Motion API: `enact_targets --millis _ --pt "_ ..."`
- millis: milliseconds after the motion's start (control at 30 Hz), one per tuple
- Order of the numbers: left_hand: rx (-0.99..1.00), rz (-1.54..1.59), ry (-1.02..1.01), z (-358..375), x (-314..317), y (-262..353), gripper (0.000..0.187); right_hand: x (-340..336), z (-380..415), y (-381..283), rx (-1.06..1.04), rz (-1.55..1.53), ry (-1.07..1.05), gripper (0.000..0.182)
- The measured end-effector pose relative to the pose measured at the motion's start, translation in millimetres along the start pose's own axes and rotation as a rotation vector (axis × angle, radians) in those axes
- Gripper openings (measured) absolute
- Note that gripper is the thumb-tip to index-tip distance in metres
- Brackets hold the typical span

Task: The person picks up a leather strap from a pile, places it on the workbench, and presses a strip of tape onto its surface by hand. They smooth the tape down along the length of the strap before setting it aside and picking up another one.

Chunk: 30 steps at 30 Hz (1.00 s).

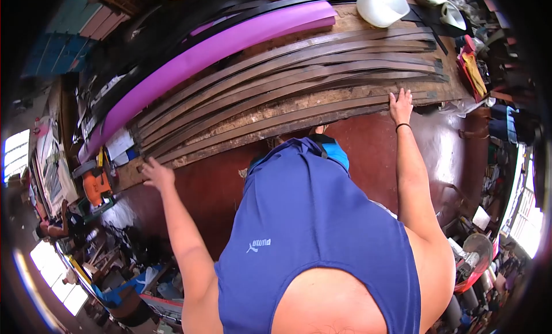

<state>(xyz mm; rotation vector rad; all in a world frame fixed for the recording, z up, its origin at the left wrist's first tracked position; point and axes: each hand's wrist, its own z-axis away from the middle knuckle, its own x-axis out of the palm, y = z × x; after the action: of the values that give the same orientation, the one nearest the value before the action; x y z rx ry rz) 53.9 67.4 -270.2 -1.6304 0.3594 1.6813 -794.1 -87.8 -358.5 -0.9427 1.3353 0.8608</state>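
Note:
Long brown strips point(287, 80) lie side by side along the worn wooden table point(322, 100). One separate strip point(299, 115) runs near the front edge. At that strip's left end is my left hand point(157, 175), its fingers spread over the table's edge. My right hand point(401, 107) rests near the strip's right end, fingers apart, with a dark band round the wrist. Neither hand is closed round anything. Behind the brown strips lies a long purple roll or sheet point(213, 57).
An orange tool point(95, 187) sits at the table's left end. A white container point(382, 7) stands at the back right, near red and yellow items point(472, 69). A fan point(476, 253) is at the lower right. Another person point(57, 227) is at the far left.

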Motion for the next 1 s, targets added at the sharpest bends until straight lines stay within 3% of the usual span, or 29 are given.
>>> enact_targets --millis 133,200,467,600,733,833,1000 --pt "0.007 0.392 0.060 34.8 35.5 50.6 0.062 2.5 -4.0 11.8 -0.070 0.022 0.024 0.073" --pt "-0.031 0.418 0.100 53.8 44.8 71.4 0.064 -0.3 -7.9 18.4 -0.053 0.010 0.018 0.073" --pt "-0.116 0.412 -0.049 69.8 14.2 83.7 0.071 -4.5 -18.5 44.9 -0.150 0.093 0.109 0.065" --pt "-0.154 0.455 0.121 94.9 15.9 110.5 0.068 -8.4 -31.4 46.4 -0.203 -0.056 0.234 0.059" --pt "0.087 0.407 0.238 141.8 -1.3 171.6 0.061 -41.8 -46.6 -5.1 -0.422 -0.236 0.240 0.053" --pt "0.127 0.477 0.247 167.6 -11.1 214.3 0.058 -67.0 -65.4 -67.9 -0.651 -0.395 0.219 0.046" --pt "0.144 0.486 0.177 172.1 -29.3 247.5 0.069 -92.3 -73.5 -191.3 -1.049 -0.506 0.106 0.048"
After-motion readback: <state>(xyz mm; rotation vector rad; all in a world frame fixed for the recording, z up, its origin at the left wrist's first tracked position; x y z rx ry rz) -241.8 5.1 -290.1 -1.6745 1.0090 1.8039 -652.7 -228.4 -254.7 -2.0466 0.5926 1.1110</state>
